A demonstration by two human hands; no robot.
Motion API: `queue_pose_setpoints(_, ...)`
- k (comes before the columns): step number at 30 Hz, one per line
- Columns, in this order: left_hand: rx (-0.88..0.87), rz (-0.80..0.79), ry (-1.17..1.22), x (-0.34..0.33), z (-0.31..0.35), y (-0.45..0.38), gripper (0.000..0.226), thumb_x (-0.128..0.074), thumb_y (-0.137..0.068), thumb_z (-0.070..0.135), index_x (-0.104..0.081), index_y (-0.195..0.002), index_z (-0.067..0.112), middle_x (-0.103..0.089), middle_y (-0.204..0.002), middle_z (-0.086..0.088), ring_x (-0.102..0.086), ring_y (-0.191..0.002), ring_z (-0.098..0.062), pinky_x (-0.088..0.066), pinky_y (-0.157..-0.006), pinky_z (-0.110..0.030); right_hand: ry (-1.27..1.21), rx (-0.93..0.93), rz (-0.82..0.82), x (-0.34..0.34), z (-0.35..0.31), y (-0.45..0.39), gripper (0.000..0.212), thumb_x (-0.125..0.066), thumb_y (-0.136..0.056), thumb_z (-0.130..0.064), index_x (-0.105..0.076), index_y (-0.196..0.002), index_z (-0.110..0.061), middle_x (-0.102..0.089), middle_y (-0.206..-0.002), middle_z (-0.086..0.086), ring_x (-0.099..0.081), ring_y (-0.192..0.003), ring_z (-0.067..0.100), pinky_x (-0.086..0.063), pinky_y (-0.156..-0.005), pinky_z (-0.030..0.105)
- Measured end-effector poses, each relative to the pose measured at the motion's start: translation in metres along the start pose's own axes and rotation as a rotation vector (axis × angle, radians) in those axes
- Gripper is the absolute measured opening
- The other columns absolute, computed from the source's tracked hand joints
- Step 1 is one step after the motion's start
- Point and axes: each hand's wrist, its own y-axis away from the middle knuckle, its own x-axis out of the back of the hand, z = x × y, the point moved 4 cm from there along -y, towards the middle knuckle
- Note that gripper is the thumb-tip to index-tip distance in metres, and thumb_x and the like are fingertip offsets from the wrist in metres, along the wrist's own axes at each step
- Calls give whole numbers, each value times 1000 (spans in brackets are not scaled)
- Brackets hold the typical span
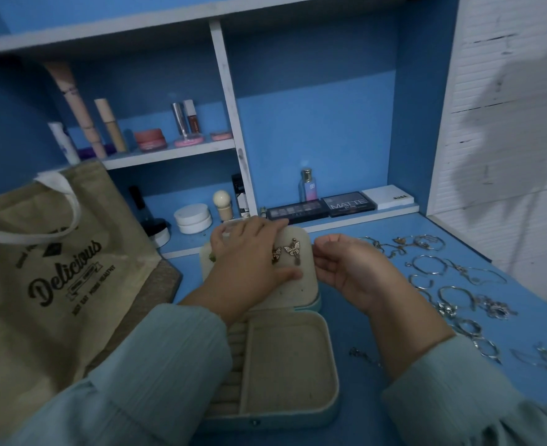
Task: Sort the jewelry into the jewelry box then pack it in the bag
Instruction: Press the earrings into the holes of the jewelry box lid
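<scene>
Hands [301, 268] at box, bag [56, 284] reads "Delicious"

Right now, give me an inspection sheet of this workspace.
Surface: blue desk, dim light.
Job's things: open teal jewelry box, beige lining, base compartment empty; two butterfly earrings on its raised panel; silver jewelry loose on the right; beige printed tote bag on the left.
Clutter: cosmetics on white shelves.
Hands: left hand flat on panel; right hand at its edge, contents unclear.
Cables: nothing seen.
Surroundings: white slatted wall.
</scene>
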Motion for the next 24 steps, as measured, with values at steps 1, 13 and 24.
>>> queue_pose_setpoints(1,-7,28,-2,3,0,2,76,-61,-73,63,-28,-138,40,-33,-137,13,-21,-133,-10,1,-110,-38,6,-9,-19,0,-1,1,19,-45,-94,-2,-52,-77,-6,-61,-76,11,-61,-71,20,-56,-65,27)
queue_pose_setpoints(13,-325,648,-281,13,23,66,26,-47,-86,48,-41,-89,22,-59,-85,1,-41,-87,-17,-26,-87,-39,668,-82,-217,0,-12,13,16,-61,-85,-1,-67,-74,-11,-66,-76,4,-63,-77,15,-57,-78,28)
queue_pose_setpoints(24,-346,756,-385,5,26,90,22,-51,-88,39,-39,-82,21,-60,-80,1,-52,-77,-19,-26,-82,-37,1040,-2,-314,-10,-18,28,16,-67,-82,-7,-70,-73,-20,-68,-71,-3,-60,-65,4,-53,-63,12)
